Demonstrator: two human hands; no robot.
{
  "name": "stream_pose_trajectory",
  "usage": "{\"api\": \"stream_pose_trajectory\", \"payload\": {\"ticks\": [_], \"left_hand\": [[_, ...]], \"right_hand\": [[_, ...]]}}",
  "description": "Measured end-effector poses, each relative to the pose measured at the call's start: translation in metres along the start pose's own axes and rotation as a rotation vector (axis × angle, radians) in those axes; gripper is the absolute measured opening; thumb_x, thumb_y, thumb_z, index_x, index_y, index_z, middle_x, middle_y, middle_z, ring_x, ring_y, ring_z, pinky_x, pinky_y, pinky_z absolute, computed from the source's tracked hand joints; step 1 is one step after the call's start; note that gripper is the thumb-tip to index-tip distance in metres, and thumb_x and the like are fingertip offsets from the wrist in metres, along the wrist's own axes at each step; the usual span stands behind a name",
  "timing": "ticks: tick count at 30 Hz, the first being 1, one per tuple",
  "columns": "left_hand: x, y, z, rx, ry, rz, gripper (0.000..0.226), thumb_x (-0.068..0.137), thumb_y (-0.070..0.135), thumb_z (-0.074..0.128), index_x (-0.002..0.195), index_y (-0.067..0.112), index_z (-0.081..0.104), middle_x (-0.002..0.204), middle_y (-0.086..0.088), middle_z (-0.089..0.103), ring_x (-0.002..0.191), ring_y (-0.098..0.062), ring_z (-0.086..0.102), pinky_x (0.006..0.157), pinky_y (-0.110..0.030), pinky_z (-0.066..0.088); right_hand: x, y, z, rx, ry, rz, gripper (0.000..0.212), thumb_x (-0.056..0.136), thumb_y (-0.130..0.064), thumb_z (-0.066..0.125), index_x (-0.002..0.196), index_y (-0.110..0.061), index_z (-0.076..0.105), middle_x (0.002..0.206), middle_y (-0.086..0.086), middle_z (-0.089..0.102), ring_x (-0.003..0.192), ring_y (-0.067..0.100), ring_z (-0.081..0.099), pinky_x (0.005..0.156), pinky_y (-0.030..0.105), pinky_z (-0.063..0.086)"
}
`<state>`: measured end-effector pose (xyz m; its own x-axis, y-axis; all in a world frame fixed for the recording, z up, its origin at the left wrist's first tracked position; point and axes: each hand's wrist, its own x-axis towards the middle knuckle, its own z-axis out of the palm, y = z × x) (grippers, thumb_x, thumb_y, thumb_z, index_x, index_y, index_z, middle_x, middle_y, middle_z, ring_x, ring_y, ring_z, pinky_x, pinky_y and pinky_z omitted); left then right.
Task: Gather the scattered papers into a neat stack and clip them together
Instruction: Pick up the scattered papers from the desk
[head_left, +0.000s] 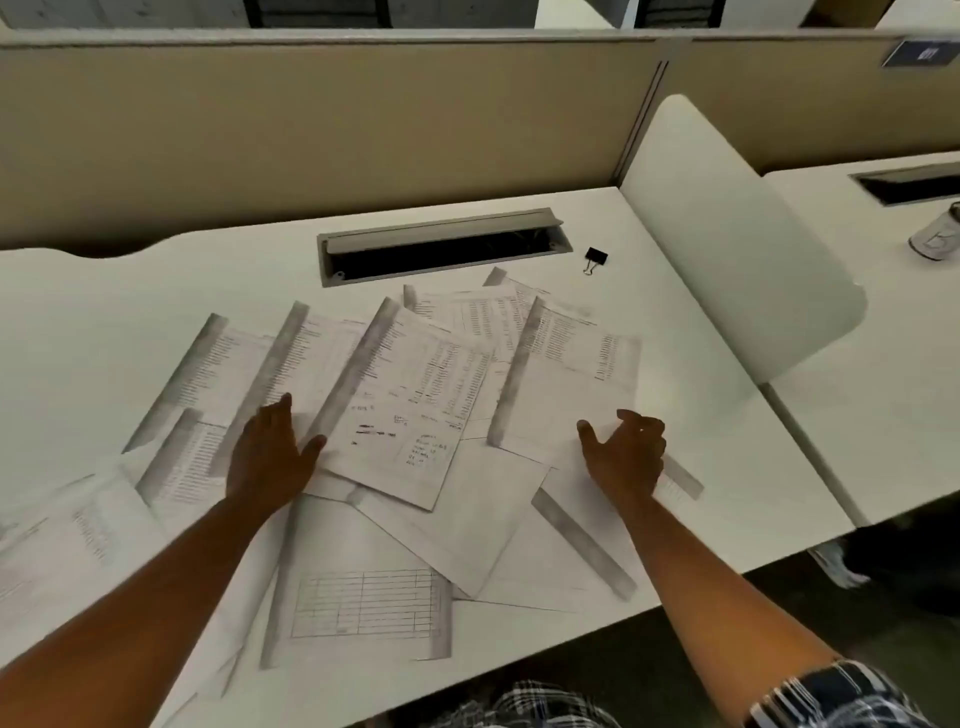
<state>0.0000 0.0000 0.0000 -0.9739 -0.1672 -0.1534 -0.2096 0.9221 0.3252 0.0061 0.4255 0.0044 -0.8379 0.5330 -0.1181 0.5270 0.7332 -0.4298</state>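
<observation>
Several printed papers (410, 395) lie scattered and overlapping across the white desk (104, 312), most with a grey band along one edge. My left hand (270, 457) rests flat on the sheets left of the middle, fingers spread. To the right, my right hand (626, 452) hovers over or touches a sheet's lower edge (566, 395), fingers curled and apart, holding nothing. A black binder clip (595, 258) lies alone on the desk beyond the papers, at the back right, far from both hands.
A grey cable slot (441, 247) with its lid open sits in the desk behind the papers. A beige partition wall (311, 119) runs along the back. A white rounded divider (727, 249) bounds the right side. A tin (937, 234) stands on the neighbouring desk.
</observation>
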Motion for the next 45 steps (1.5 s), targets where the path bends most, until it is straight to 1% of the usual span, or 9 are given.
{"api": "stream_pose_trajectory", "payload": {"ticks": [5,11,20,25,30,35,39,42,45], "left_hand": [[0.010,0.021,0.010,0.000,-0.011,-0.087,0.091,0.083,0.051,0.067,0.151,0.009,0.025,0.144,-0.019,0.046,0.131,-0.040,0.041,0.101,-0.054,0.042],[0.011,0.036,0.022,0.041,-0.047,-0.168,0.097,0.071,0.045,0.080,0.147,0.012,0.029,0.127,-0.015,0.058,0.123,-0.041,0.044,0.093,-0.054,0.046],[0.000,0.063,0.030,0.056,-0.043,-0.285,0.055,0.076,0.035,0.079,0.120,0.009,0.060,0.117,-0.019,0.056,0.115,-0.042,0.047,0.089,-0.053,0.047],[-0.007,0.072,0.026,-0.124,0.009,-0.264,0.027,0.086,0.028,0.069,0.097,0.005,0.060,0.089,-0.010,0.056,0.081,-0.029,0.054,0.068,-0.039,0.047],[-0.021,0.072,0.021,-0.207,0.006,-0.285,0.020,0.089,0.027,0.067,0.088,0.012,0.054,0.083,-0.008,0.060,0.078,-0.026,0.053,0.068,-0.035,0.041],[-0.036,0.071,0.022,-0.175,-0.023,-0.283,0.019,0.086,0.023,0.071,0.088,0.010,0.057,0.082,-0.007,0.058,0.081,-0.030,0.057,0.068,-0.035,0.041],[-0.042,0.070,0.029,-0.053,-0.113,-0.277,0.058,0.074,0.036,0.081,0.117,0.006,0.056,0.117,-0.018,0.056,0.106,-0.038,0.056,0.084,-0.046,0.051],[-0.045,0.080,0.034,0.019,-0.154,-0.246,0.085,0.065,0.048,0.084,0.129,0.011,0.044,0.125,-0.015,0.051,0.114,-0.037,0.052,0.088,-0.052,0.051],[-0.047,0.093,0.037,0.084,-0.162,-0.213,0.090,0.064,0.047,0.085,0.133,0.012,0.037,0.125,-0.013,0.050,0.114,-0.036,0.053,0.089,-0.052,0.049]], "right_hand": [[0.030,0.001,0.000,-0.199,-0.019,0.140,0.099,0.073,-0.080,0.064,0.135,-0.006,0.046,0.134,0.016,0.044,0.123,0.038,0.044,0.098,0.052,0.042],[0.041,0.016,0.009,-0.273,-0.064,0.096,0.103,0.062,-0.088,0.063,0.125,-0.009,0.045,0.126,0.013,0.047,0.117,0.035,0.049,0.095,0.052,0.041],[0.069,0.019,-0.004,-0.176,-0.243,0.164,0.118,0.050,-0.082,0.079,0.133,-0.007,0.043,0.134,0.013,0.050,0.129,0.035,0.047,0.104,0.053,0.038],[0.074,0.020,-0.008,-0.144,-0.268,0.127,0.090,0.060,-0.070,0.082,0.123,-0.015,0.052,0.127,0.010,0.050,0.124,0.034,0.049,0.101,0.050,0.042],[0.079,0.039,-0.027,0.204,-0.291,0.037,0.028,0.078,-0.038,0.082,0.084,-0.019,0.062,0.092,0.002,0.070,0.092,0.028,0.069,0.077,0.036,0.054],[0.078,0.063,-0.051,0.063,-0.369,-0.022,0.032,0.078,-0.037,0.083,0.073,-0.017,0.059,0.082,0.002,0.065,0.086,0.029,0.066,0.070,0.034,0.051],[0.056,0.068,-0.040,-0.337,-0.363,-0.155,0.063,0.073,-0.055,0.081,0.117,-0.015,0.060,0.129,0.011,0.048,0.122,0.036,0.047,0.091,0.041,0.051],[0.043,0.063,-0.034,-0.389,-0.312,-0.182,0.072,0.076,-0.055,0.079,0.130,-0.016,0.051,0.131,0.011,0.043,0.123,0.033,0.044,0.092,0.041,0.050],[0.047,0.056,-0.035,-0.412,-0.335,-0.147,0.083,0.073,-0.053,0.082,0.135,-0.017,0.040,0.128,0.013,0.045,0.118,0.035,0.051,0.093,0.042,0.049]]}}
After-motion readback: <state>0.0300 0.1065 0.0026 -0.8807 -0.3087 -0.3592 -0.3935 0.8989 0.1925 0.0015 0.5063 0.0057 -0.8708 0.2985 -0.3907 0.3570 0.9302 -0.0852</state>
